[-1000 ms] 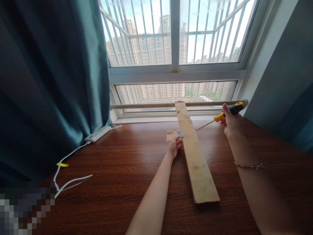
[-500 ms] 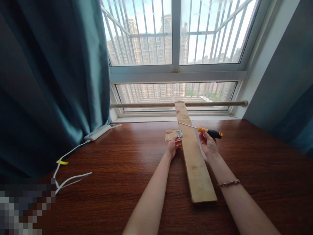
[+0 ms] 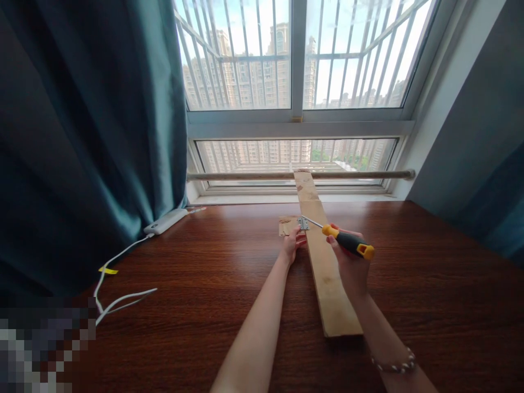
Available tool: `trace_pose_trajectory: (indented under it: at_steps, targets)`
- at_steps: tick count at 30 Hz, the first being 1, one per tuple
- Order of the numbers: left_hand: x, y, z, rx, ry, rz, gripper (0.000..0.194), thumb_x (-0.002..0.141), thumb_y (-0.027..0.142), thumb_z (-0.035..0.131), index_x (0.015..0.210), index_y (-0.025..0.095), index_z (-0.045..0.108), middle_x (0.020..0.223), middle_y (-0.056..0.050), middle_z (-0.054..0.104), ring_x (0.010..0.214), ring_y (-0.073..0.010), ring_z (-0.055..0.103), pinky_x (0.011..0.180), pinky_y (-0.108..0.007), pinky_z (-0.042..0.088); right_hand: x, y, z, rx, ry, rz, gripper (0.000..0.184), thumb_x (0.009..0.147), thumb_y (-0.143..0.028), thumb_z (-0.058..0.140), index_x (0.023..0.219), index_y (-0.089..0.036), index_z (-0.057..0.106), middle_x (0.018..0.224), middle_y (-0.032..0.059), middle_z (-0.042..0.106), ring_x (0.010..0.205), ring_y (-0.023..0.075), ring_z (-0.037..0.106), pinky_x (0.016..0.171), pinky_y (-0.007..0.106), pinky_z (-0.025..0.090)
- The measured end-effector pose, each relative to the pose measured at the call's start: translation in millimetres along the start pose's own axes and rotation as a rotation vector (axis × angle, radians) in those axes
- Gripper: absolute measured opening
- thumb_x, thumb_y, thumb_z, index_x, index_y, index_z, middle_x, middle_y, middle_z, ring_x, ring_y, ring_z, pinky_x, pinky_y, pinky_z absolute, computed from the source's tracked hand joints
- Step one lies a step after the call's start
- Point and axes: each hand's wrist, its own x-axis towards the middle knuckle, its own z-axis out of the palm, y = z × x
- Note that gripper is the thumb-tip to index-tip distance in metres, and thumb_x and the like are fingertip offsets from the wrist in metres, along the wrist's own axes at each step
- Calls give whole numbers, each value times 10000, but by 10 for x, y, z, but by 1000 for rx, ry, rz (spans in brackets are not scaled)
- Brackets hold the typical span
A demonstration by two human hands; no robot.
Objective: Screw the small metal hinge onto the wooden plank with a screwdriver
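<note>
**Slanted Screwdriver Risks Slipping at Hinge**

The right hand (image 3: pixel 355 273) is gripping the screwdriver (image 3: pixel 347 243) around its handle, the tip pointing at the metal hinge (image 3: pixel 303 223) between the long board (image 3: pixel 332 292) and the small wood piece (image 3: pixel 286 226). The left hand (image 3: pixel 290 248) is supporting the hinge area; whether it is pinching anything, I cannot tell. Pushing at that slant could be sending the tip skidding into those fingers, or loose support could be letting the hinge shift.

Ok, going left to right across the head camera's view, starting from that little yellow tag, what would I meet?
Yellow tag → long white plastic block → small wooden piece → long wooden board → braided bracelet.
</note>
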Motion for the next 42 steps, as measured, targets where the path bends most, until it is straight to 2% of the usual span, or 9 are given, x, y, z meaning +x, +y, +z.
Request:
trace_pose_trajectory:
  at_steps: [5, 16, 21, 23, 26, 29, 32, 38, 42]
  targets:
    - [12, -8, -9, -8, 35, 41, 341, 622, 410, 722, 829, 144, 670, 872, -71, 683, 674, -127, 607, 617, -245, 475, -26, 83, 8, -40, -76, -18, 268, 739, -271, 706, 956, -170, 586, 1108, 110, 645, 985, 231, 631, 862, 426, 527]
    - [17, -9, -22, 2, 22, 56, 335, 630, 393, 720, 853, 147, 674, 916, -85, 682, 702, -135, 615, 626, -253, 485, 38, 161, -32, -162, -69, -20, 301, 749, -330, 695, 981, -167, 594, 1082, 107, 656, 971, 230, 635, 905, 446, 489]
    - [-5, 12, 3, 9, 30, 59, 356, 622, 384, 725, 888, 151, 682, 937, -92, 686, 708, -140, 622, 613, -246, 477, 190, 84, 34, -243, -153, -160, 273, 757, -324, 681, 967, -177, 588, 1034, 82, 675, 932, 217, 651, 856, 391, 520]
    - [-16, 19, 9, 11, 30, 61, 364, 620, 387, 725, 896, 152, 687, 935, -92, 688, 707, -139, 621, 608, -242, 473, 270, 29, 87, -337, -179, -240, 255, 753, -321, 679, 949, -179, 597, 979, 66, 688, 841, 201, 665, 784, 347, 541]
    - [-19, 21, 5, 16, 22, 69, 362, 621, 393, 726, 885, 147, 693, 941, -98, 689, 708, -135, 619, 613, -239, 474, 344, -36, 153, -506, -123, -321, 227, 731, -348, 694, 860, -173, 629, 813, 42, 700, 642, 176, 652, 621, 291, 534]
    - [-12, 19, -6, 11, 27, 73, 380, 615, 391, 733, 907, 151, 691, 963, -101, 688, 715, -137, 622, 615, -240, 477, 317, -34, 170, -632, 3, -345, 256, 687, -401, 726, 722, -167, 630, 654, 29, 667, 566, 181, 630, 579, 293, 514]
    - [-15, 30, -6, 3, 29, 73, 389, 611, 389, 740, 916, 153, 690, 958, -97, 690, 711, -134, 623, 610, -237, 478, 235, 15, 159, -521, 43, -296, 281, 677, -390, 741, 812, -164, 640, 732, 40, 675, 624, 181, 642, 619, 301, 526]
    - [-36, 61, 19, 2, 60, 75, 355, 593, 394, 756, 830, 139, 688, 841, -75, 689, 628, -107, 599, 571, -218, 476, 173, 13, 133, -16, 77, 12, 355, 683, -331, 747, 923, -171, 540, 846, 48, 683, 498, 132, 615, 442, 253, 515]
    - [-29, 47, 17, 18, 97, 67, 327, 594, 392, 752, 768, 128, 672, 746, -58, 674, 555, -90, 562, 534, -212, 468, 135, -88, 67, -9, 113, 26, 306, 685, -298, 752, 865, -150, 554, 827, 61, 690, 492, 130, 618, 475, 271, 551]
